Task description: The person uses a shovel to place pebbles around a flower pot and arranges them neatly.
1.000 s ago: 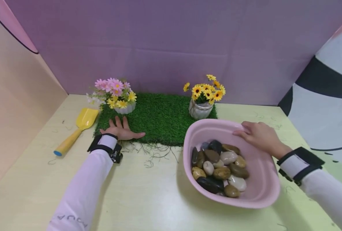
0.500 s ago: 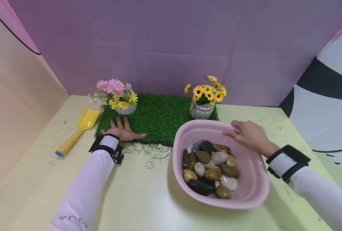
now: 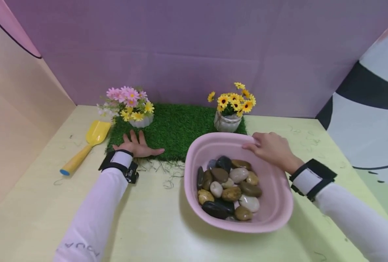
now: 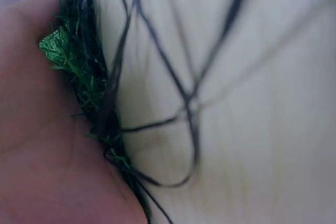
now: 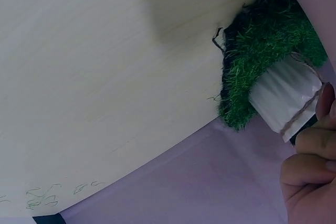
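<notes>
My right hand grips the far right rim of a square pink basin, with the thumb inside. The basin tilts toward the left, so several glossy stones in brown, black and white lie gathered at its left side. Its shadow falls on the table around it. My left hand rests with spread fingers on the front left corner of a green artificial grass mat. In the left wrist view, dark loose strands trail from the mat's edge beside that hand.
On the mat stand a white pot with pink and yellow flowers and a grey-white pot with yellow flowers, tied with twine. A yellow toy shovel lies left of the mat. A purple backdrop rises behind the table.
The basin with its stones has moved left along with my right hand, now covering the mat's front right corner. My left hand stays in place.
</notes>
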The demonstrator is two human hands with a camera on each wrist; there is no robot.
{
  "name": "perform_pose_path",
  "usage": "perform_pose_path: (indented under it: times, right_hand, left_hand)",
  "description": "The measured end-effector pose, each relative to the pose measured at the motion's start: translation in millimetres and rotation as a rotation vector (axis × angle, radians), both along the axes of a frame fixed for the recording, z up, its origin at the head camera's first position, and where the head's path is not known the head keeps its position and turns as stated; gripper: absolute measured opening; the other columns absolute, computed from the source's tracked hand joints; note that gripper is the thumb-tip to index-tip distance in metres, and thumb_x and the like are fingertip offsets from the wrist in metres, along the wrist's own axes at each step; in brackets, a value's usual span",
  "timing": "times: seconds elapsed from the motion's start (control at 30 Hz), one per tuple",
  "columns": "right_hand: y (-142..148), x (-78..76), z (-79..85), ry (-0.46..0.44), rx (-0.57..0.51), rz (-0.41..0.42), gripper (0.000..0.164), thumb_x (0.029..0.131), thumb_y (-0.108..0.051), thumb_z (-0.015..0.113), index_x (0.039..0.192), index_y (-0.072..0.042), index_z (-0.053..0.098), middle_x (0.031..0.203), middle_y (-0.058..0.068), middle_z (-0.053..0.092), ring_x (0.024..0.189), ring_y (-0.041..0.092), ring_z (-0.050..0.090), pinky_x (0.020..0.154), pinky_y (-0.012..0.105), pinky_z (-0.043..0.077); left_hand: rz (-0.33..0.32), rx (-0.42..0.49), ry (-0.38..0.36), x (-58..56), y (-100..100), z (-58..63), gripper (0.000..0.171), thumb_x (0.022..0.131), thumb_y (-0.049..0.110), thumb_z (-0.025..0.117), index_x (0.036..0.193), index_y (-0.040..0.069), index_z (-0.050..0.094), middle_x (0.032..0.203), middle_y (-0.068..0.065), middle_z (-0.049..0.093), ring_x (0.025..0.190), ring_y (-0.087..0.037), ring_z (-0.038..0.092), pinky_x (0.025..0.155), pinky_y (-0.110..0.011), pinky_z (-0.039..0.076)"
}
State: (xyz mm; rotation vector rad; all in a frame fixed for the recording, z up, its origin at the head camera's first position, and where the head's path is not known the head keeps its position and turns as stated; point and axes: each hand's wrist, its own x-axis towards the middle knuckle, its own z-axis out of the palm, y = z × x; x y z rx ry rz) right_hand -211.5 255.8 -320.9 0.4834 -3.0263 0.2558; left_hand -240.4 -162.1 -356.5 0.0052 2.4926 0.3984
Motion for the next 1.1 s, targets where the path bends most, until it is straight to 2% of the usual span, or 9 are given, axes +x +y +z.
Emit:
perform_pose_path:
  times: [0.37,0.53,0.7,0.83,0.93,1.0,1.1]
  right_hand:
    - [-17.0,-6.8,-2.7,0.000,-0.029,0.009,0.046,0.091,-0.056,0.061,0.071,-0.016,0.050,0.059,0.002,0.051,0.053,0.018,0.052,0.046,0.029,0.039]
    - [-22.3,-4.8,-1.6,-0.043,-0.040,-0.009,0.047,0.093,-0.055,0.058,0.072,-0.015,0.049,0.060,0.002,0.049,0.053,0.017,0.051,0.046,0.028,0.038]
    - [-27.3,-0.9,1.3,-0.086,0.001,-0.054,0.049,0.096,-0.058,0.051,0.075,-0.014,0.048,0.061,0.003,0.047,0.054,0.019,0.050,0.045,0.029,0.037]
    - [-29.2,9.6,7.3,-0.200,-0.021,-0.090,0.055,0.097,-0.060,0.047,0.100,-0.005,0.051,0.074,0.011,0.055,0.059,0.021,0.055,0.047,0.030,0.041]
    - [-28.6,22.3,11.8,-0.294,-0.041,-0.123,0.063,0.098,-0.057,0.047,0.122,0.001,0.041,0.083,0.016,0.058,0.060,0.022,0.059,0.046,0.031,0.044]
    - [-28.3,29.1,12.2,-0.300,-0.048,-0.120,0.068,0.098,-0.054,0.050,0.133,0.001,0.034,0.087,0.019,0.059,0.064,0.024,0.060,0.046,0.031,0.046]
    - [-28.4,33.0,8.4,-0.227,-0.049,-0.071,0.074,0.097,-0.050,0.055,0.148,-0.005,0.025,0.095,0.025,0.061,0.069,0.027,0.061,0.046,0.030,0.046]
  left_hand:
    - [0.008,-0.009,0.019,1.1,0.3,-1.4,0.118,0.082,0.084,0.041,0.156,-0.002,0.009,0.158,-0.038,-0.003,0.143,-0.060,-0.008,0.103,-0.082,-0.010]
    - [0.004,-0.010,0.017,0.5,0.9,-1.2,0.116,0.082,0.084,0.040,0.155,-0.003,0.014,0.158,-0.038,0.002,0.143,-0.061,-0.006,0.104,-0.082,-0.010]
    - [0.007,-0.017,0.011,-0.1,0.1,-0.9,0.116,0.081,0.085,0.039,0.154,-0.003,0.019,0.157,-0.038,0.008,0.143,-0.061,-0.002,0.104,-0.081,-0.011]
    - [0.007,-0.014,0.009,0.2,0.6,-1.6,0.116,0.081,0.085,0.039,0.155,-0.002,0.018,0.157,-0.038,0.007,0.144,-0.061,-0.002,0.104,-0.081,-0.010]
    - [0.007,-0.001,0.007,0.5,1.7,-2.0,0.116,0.082,0.084,0.040,0.155,-0.002,0.016,0.158,-0.038,0.005,0.144,-0.060,-0.004,0.104,-0.082,-0.010]
    - [0.014,0.008,0.008,0.6,2.2,-1.5,0.116,0.082,0.083,0.041,0.156,-0.001,0.014,0.158,-0.037,0.003,0.144,-0.060,-0.005,0.104,-0.081,-0.011]
    - [0.027,0.015,0.005,0.6,2.0,-0.3,0.114,0.083,0.083,0.040,0.155,-0.001,0.015,0.158,-0.037,0.005,0.144,-0.059,-0.004,0.105,-0.081,-0.012]
